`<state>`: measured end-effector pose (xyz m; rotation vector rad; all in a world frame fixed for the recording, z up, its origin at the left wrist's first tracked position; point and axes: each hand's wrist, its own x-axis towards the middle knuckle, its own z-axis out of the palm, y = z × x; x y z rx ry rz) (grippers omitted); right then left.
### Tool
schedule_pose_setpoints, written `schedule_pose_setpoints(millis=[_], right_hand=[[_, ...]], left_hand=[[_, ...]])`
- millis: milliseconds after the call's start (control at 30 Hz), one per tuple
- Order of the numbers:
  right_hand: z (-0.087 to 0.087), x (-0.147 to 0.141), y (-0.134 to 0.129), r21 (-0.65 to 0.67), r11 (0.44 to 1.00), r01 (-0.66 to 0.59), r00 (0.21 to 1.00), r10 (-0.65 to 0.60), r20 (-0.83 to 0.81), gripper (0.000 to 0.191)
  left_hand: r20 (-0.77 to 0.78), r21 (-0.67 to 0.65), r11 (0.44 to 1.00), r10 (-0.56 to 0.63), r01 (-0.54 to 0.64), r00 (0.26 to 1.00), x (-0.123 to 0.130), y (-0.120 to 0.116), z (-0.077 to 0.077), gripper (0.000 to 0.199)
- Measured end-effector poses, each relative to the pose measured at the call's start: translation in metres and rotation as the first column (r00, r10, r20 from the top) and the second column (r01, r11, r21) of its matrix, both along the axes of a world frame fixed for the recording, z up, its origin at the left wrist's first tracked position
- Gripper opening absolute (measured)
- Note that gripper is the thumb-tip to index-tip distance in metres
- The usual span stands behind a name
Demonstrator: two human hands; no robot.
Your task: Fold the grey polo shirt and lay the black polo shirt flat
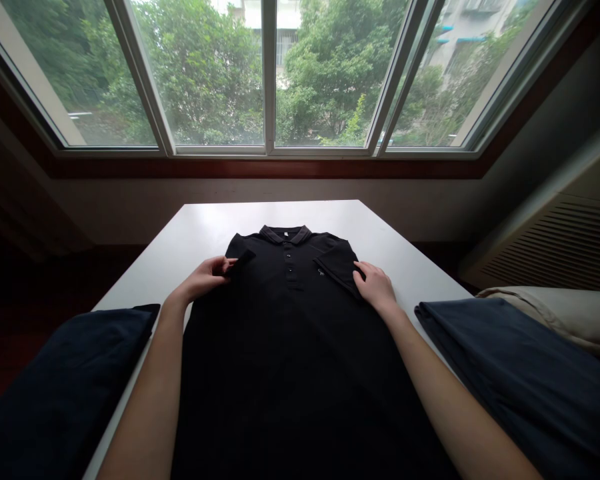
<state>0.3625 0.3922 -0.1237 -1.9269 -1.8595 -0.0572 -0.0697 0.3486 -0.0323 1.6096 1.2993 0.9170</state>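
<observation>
A black polo shirt (pixel 290 360) lies front up, its collar at the far end and its short sleeves folded inward over the chest. My left hand (pixel 213 275) pinches the hem of the left-side sleeve (pixel 241 260), which is lifted a little off the chest. On the other side, the right-side sleeve (pixel 337 263) rests flat, with a small light mark near its hem. My right hand (pixel 375 283) lies on that sleeve's outer fold, fingers extended and thumb a little apart. The fingertips of my left hand are partly hidden by the cloth.
The shirt is on a white table (pixel 200 223) in front of a wide window (pixel 269 152). Folded dark blue cloth (pixel 75 373) sits at the left edge, and another dark blue folded cloth (pixel 520 360) at the right. Beige fabric (pixel 570 310) is behind that one.
</observation>
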Motion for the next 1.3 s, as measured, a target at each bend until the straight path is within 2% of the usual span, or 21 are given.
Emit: schedule_pose_setpoints(millis=[67,133,200,333,400,467,567,700,833,1067,1167,1300], right_hand=[[0.0,0.0,0.0,0.001,1.0,0.005,1.0,-0.005,0.001,0.039],[0.001,-0.001,0.0,0.001,1.0,0.003,1.0,-0.003,0.002,0.039],[0.002,-0.001,-0.001,0.003,1.0,0.0,1.0,0.0,0.003,0.039],[0.002,-0.002,-0.001,0.005,1.0,0.001,1.0,-0.001,-0.001,0.039],[0.002,-0.002,-0.001,0.002,1.0,0.003,1.0,-0.003,-0.003,0.04],[0.002,-0.002,-0.001,-0.002,1.0,0.006,1.0,-0.006,-0.003,0.04],[0.001,-0.001,-0.001,-0.006,1.0,0.007,1.0,-0.007,-0.005,0.041],[0.001,-0.001,-0.001,-0.008,1.0,0.005,1.0,-0.005,-0.014,0.041],[0.001,-0.001,-0.001,-0.003,1.0,0.005,1.0,-0.005,-0.022,0.04],[0.002,-0.002,-0.001,-0.004,1.0,0.003,0.999,-0.003,-0.035,0.04],[0.002,-0.002,-0.002,0.001,1.0,0.002,0.999,-0.002,-0.037,0.04],[0.001,-0.002,-0.001,0.014,1.0,0.014,0.999,-0.013,-0.045,0.039]], left_hand=[[-0.035,-0.089,0.99,-0.109,0.105,0.993,0.004,-0.002,0.001,0.033],[-0.08,-0.154,0.978,-0.152,0.139,0.985,0.006,-0.001,-0.001,0.035],[-0.12,-0.141,0.984,-0.124,0.107,0.985,0.006,0.003,-0.007,0.039],[-0.271,0.025,1.0,0.022,-0.016,0.962,0.002,0.016,-0.033,0.049],[-0.411,0.09,0.995,0.08,-0.047,0.908,0.001,0.022,-0.049,0.049],[-0.553,0.143,0.987,0.138,-0.069,0.822,0.003,0.025,-0.063,0.048],[-0.686,0.195,0.977,0.197,-0.084,0.7,0.006,0.026,-0.073,0.048],[-0.757,0.177,0.977,0.211,-0.117,0.619,0.008,0.025,-0.071,0.053],[-0.803,0.155,0.961,0.258,-0.229,0.538,0.008,0.027,-0.071,0.057],[-0.815,0.188,0.928,0.33,-0.321,0.477,0.008,0.027,-0.076,0.063],[-0.812,0.211,0.927,0.343,-0.31,0.473,0.011,0.027,-0.068,0.061],[-0.776,0.316,0.931,0.365,-0.184,0.514,0.027,0.043,-0.053,0.061]])
